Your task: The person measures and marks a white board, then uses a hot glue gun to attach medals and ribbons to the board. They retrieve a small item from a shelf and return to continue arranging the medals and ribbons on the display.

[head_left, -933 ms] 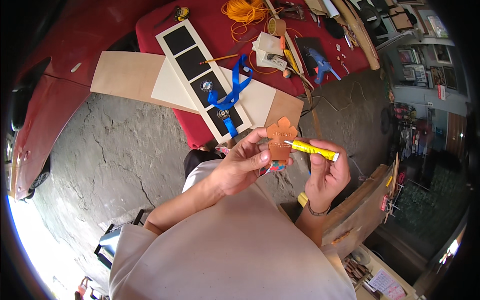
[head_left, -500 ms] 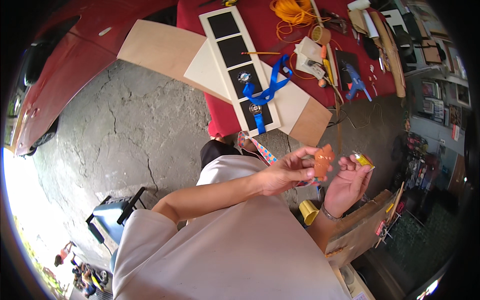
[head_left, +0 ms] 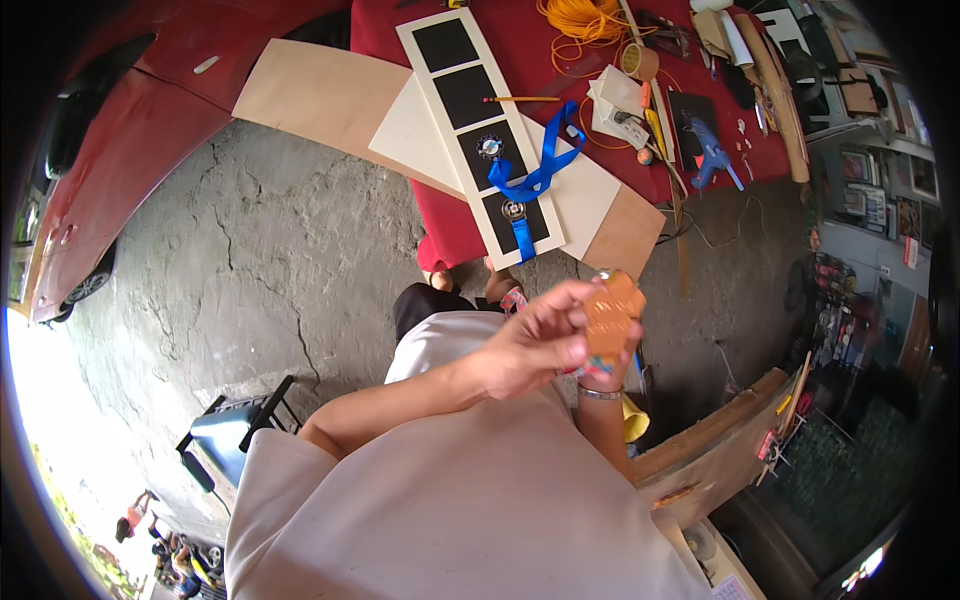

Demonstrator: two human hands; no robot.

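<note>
My left hand (head_left: pixel 545 345) is closed on a flat, bronze-coloured medal (head_left: pixel 612 318) with an uneven outline and raised marks. A colourful patterned ribbon (head_left: pixel 513 299) shows below, beside my left wrist, and more of its colours peep out under the medal. Behind the medal is my right hand (head_left: pixel 622 372), blurred and mostly covered; its fingers and anything in them cannot be made out. Ahead, on the table, a long white frame (head_left: pixel 549 225) with black panels carries two round medals, the upper medal (head_left: pixel 490 147) and the lower medal (head_left: pixel 514 210), with a blue ribbon (head_left: pixel 545 180).
A pencil (head_left: pixel 525 99) lies across the frame. Boards (head_left: pixel 620 235) stick out past the red-covered table's (head_left: pixel 455 235) near edge. A blue glue gun (head_left: pixel 712 160), orange cord (head_left: pixel 585 22) and tape roll (head_left: pixel 640 62) are at the right. A wooden panel (head_left: pixel 710 450) stands low right, a chair (head_left: pixel 225 435) left.
My right hand, which held a small yellow tube out to the right, has moved left behind the medal. My left hand has shifted slightly left and turned the medal's broad face into view.
</note>
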